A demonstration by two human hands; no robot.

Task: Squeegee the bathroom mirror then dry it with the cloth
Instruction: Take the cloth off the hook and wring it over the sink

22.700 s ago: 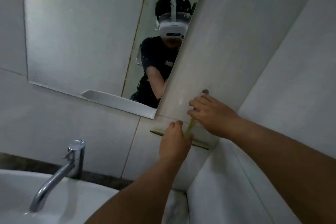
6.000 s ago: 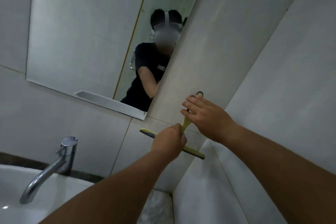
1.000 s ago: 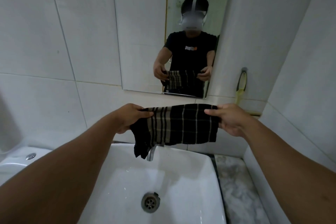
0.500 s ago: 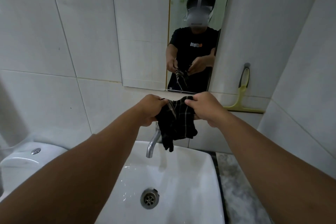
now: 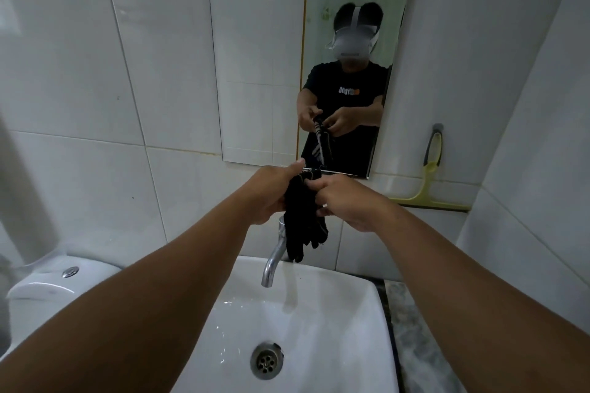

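Observation:
The dark checked cloth [image 5: 305,220] hangs bunched between my two hands, above the tap and just below the mirror's bottom edge. My left hand [image 5: 268,193] grips its left side and my right hand [image 5: 346,201] pinches its right side. The mirror [image 5: 261,73] is fixed to the tiled wall straight ahead and reflects me holding the cloth. The yellow squeegee [image 5: 429,180] hangs from a hook on the wall to the right of the mirror, blade down, untouched.
A white basin [image 5: 335,329] with a chrome tap [image 5: 274,260] sits under my hands. A toilet cistern [image 5: 48,287] stands at the lower left. A marbled counter strip [image 5: 412,335] runs along the basin's right side, against the right wall.
A second ago the cloth was stretched flat between my hands. My hands have come together and the cloth is now gathered into a narrow bunch, held higher and closer to the mirror.

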